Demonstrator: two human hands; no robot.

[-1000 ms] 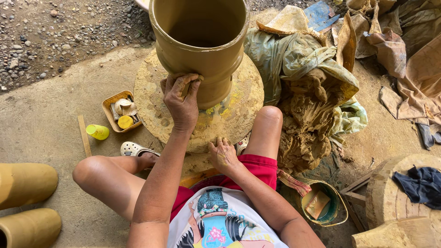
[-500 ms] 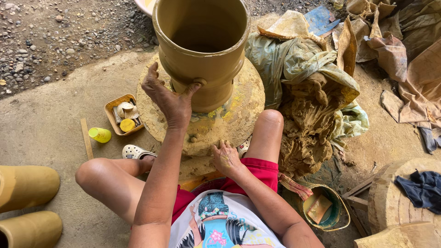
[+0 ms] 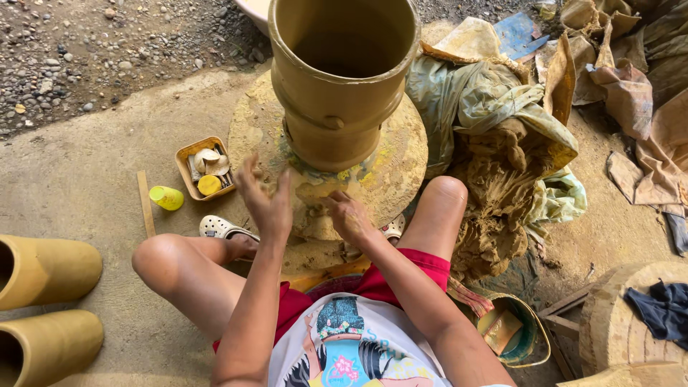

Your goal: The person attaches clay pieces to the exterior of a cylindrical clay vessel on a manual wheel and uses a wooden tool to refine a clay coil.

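Concrete floor (image 3: 79, 193), dusty, w/ gravel strip (image 3: 107, 50) along the far edge; outdoor or half-open work area.

Work surface: round clay-caked wheel (image 3: 394, 154) set low on the floor, between the seated person's bent knees.

On wheel: tall unfired clay pot (image 3: 340, 79), upright, open mouth, ribbed band round its lower body; inside empty as far as can be seen.

L hand (image 3: 264, 201): lifted just above wheel's near edge, fingers spread, holding nothing, not touching pot.
R hand (image 3: 350, 216): flat, palm down on wheel's near rim, fingers loose, nothing gripped.

Containers:
- small tray (image 3: 188, 154), left of wheel: pale shell-like scraps + yellow round piece.
- yellow cup (image 3: 166, 198), on its side just beside tray; thin wood stick (image 3: 145, 204) next to it.
- bucket (image 3: 527, 337), near right, by R thigh: brownish block inside, contents otherwise unclear.
- two clay pots (image 3: 43, 308), lower left, lying on sides.

Other: clay lump (image 3: 494, 208) on muddy plastic sheeting (image 3: 487, 100), right of wheel. Second wheel (image 3: 616, 322), lower right, dark cloth (image 3: 663, 308) on top.
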